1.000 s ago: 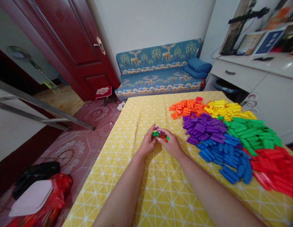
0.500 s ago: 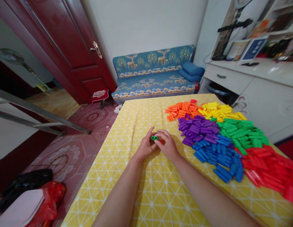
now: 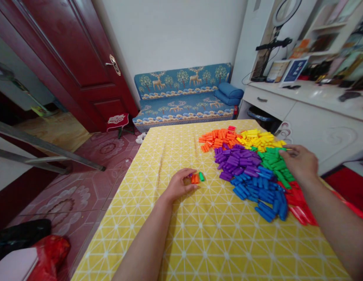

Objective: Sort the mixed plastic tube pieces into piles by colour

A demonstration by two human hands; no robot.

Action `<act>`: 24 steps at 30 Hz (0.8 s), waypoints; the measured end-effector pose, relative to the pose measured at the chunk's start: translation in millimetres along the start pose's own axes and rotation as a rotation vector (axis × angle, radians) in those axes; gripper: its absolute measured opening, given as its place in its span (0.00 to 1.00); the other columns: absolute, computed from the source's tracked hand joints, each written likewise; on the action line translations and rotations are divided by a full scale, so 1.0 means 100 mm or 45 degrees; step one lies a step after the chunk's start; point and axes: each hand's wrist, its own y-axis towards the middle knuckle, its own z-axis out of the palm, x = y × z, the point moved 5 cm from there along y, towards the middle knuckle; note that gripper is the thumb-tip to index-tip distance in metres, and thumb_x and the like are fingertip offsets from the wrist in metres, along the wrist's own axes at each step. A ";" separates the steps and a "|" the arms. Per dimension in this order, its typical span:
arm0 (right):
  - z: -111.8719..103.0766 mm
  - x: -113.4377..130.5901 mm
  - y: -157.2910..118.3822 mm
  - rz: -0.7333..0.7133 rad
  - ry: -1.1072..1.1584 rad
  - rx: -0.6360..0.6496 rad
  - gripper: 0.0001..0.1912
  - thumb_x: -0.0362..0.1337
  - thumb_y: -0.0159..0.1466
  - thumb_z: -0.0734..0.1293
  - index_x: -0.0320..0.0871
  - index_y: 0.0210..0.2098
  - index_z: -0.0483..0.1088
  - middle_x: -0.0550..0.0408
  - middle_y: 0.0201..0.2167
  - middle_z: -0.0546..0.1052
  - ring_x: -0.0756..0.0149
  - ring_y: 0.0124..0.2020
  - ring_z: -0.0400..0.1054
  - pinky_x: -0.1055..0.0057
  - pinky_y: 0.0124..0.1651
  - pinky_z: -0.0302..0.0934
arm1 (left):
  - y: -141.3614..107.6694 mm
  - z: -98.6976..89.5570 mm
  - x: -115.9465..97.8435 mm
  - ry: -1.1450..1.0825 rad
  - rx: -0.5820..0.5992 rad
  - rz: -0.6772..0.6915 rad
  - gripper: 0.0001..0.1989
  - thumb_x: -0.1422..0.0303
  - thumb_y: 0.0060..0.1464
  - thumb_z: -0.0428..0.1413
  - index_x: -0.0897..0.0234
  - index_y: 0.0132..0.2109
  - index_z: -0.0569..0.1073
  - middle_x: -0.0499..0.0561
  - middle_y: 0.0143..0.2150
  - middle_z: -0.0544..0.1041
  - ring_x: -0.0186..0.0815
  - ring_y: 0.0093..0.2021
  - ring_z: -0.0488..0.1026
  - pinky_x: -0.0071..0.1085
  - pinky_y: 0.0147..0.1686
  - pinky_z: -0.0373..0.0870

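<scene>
My left hand (image 3: 180,183) rests on the cloth, thumb and fingers apart, curved around a small group of plastic pieces. Orange tube pieces (image 3: 195,178) stand in that gap, with a bit of purple partly hidden by the fingers. Just beyond the fingertips is a green tube piece (image 3: 201,176), apart from the hand. Over at the right, my right hand (image 3: 301,162) is above the edge of the green pile (image 3: 276,162), thumb and forefinger slightly apart; nothing shows between them.
Yellow patterned cloth (image 3: 158,234) covers the table. Orange (image 3: 219,138), yellow (image 3: 257,139), purple (image 3: 236,160), blue (image 3: 263,191) and red (image 3: 301,205) piles lie on the right. A sofa (image 3: 184,95) and white cabinet (image 3: 324,121) stand beyond.
My hands were together around the pieces, with two green tube ends showing. Now my right hand has moved right to the green pile, while my left stays by the pieces. The view shifted slightly.
</scene>
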 end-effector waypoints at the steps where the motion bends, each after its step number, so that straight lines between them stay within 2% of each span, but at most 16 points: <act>1: 0.00 -0.13 0.04 0.016 -0.075 0.084 0.16 0.49 0.58 0.65 0.43 0.36 0.72 0.48 0.27 0.74 0.56 0.29 0.68 0.56 0.37 0.60 | 0.00 0.01 0.00 0.033 0.007 0.013 0.29 0.59 0.44 0.65 0.59 0.54 0.73 0.57 0.52 0.74 0.44 0.52 0.71 0.39 0.54 0.66; 2: 0.00 -0.21 0.06 0.032 -0.142 0.158 0.15 0.49 0.58 0.64 0.44 0.35 0.71 0.49 0.27 0.74 0.55 0.30 0.68 0.55 0.38 0.60 | 0.00 0.02 0.00 0.065 0.014 0.021 0.29 0.59 0.44 0.65 0.58 0.55 0.73 0.57 0.53 0.73 0.44 0.53 0.70 0.39 0.54 0.66; 4: 0.00 -0.21 0.01 0.012 -0.217 0.176 0.13 0.47 0.59 0.63 0.45 0.35 0.72 0.49 0.28 0.74 0.55 0.31 0.69 0.56 0.39 0.60 | 0.00 0.04 0.02 0.122 0.026 0.021 0.27 0.59 0.46 0.64 0.58 0.54 0.73 0.57 0.53 0.73 0.44 0.52 0.70 0.38 0.54 0.66; 6: 0.00 0.01 -0.12 -0.086 -0.225 0.049 0.12 0.43 0.59 0.62 0.44 0.37 0.73 0.49 0.32 0.74 0.59 0.29 0.68 0.58 0.39 0.61 | 0.00 0.04 0.02 0.153 0.035 0.014 0.23 0.61 0.48 0.63 0.58 0.52 0.75 0.56 0.51 0.73 0.42 0.51 0.70 0.37 0.53 0.66; 8: 0.06 0.37 -0.34 -0.236 -0.124 -0.044 0.13 0.40 0.59 0.62 0.43 0.40 0.74 0.48 0.38 0.74 0.63 0.29 0.68 0.61 0.39 0.63 | 0.00 0.04 0.01 0.151 0.035 0.002 0.18 0.63 0.51 0.61 0.58 0.50 0.76 0.56 0.49 0.74 0.41 0.50 0.71 0.36 0.51 0.67; 10: 0.24 0.80 -0.66 -0.397 0.088 0.091 0.13 0.38 0.59 0.62 0.43 0.41 0.74 0.48 0.41 0.74 0.63 0.34 0.69 0.63 0.40 0.64 | 0.00 0.03 0.00 0.127 0.026 -0.008 0.15 0.64 0.52 0.60 0.59 0.48 0.77 0.55 0.48 0.74 0.40 0.48 0.71 0.34 0.50 0.68; 13: 0.63 1.41 -1.25 -0.578 0.388 0.547 0.13 0.34 0.61 0.60 0.45 0.43 0.73 0.50 0.47 0.72 0.64 0.41 0.70 0.65 0.42 0.66 | 0.00 0.02 -0.03 0.102 0.006 -0.018 0.14 0.65 0.52 0.59 0.60 0.47 0.77 0.55 0.46 0.74 0.38 0.46 0.72 0.33 0.49 0.68; 15: 0.87 1.70 -1.64 -0.642 0.409 0.808 0.20 0.30 0.60 0.60 0.47 0.51 0.69 0.49 0.55 0.68 0.63 0.45 0.69 0.66 0.45 0.66 | -0.01 0.01 -0.05 0.100 -0.006 -0.028 0.13 0.65 0.52 0.59 0.62 0.45 0.77 0.55 0.44 0.75 0.38 0.45 0.72 0.32 0.47 0.68; 17: 1.08 1.87 -1.94 -0.645 0.311 0.971 0.27 0.27 0.58 0.61 0.47 0.57 0.64 0.48 0.61 0.62 0.63 0.47 0.69 0.65 0.47 0.66 | -0.02 0.00 -0.07 0.104 -0.018 -0.037 0.13 0.65 0.52 0.59 0.63 0.44 0.77 0.55 0.42 0.75 0.37 0.43 0.72 0.31 0.46 0.68; 19: 1.21 1.95 -2.11 -0.623 0.171 1.034 0.29 0.26 0.57 0.63 0.46 0.58 0.63 0.46 0.60 0.63 0.61 0.49 0.68 0.64 0.50 0.64 | -0.02 0.00 -0.08 0.106 -0.024 -0.044 0.12 0.63 0.52 0.59 0.63 0.44 0.77 0.54 0.41 0.76 0.36 0.41 0.72 0.31 0.44 0.68; 21: 1.27 1.97 -2.17 -0.588 0.074 1.029 0.24 0.26 0.58 0.63 0.43 0.54 0.65 0.47 0.53 0.68 0.60 0.49 0.67 0.65 0.50 0.63 | -0.02 -0.01 -0.06 0.112 -0.023 -0.060 0.12 0.61 0.54 0.57 0.63 0.43 0.77 0.54 0.40 0.76 0.36 0.40 0.72 0.30 0.42 0.67; 24: 1.25 1.95 -2.14 -0.543 0.016 1.002 0.16 0.26 0.61 0.61 0.42 0.47 0.68 0.49 0.48 0.70 0.63 0.45 0.68 0.69 0.47 0.63 | -0.02 -0.01 -0.01 0.153 -0.038 -0.118 0.14 0.60 0.59 0.51 0.63 0.41 0.77 0.53 0.37 0.77 0.35 0.38 0.72 0.30 0.40 0.66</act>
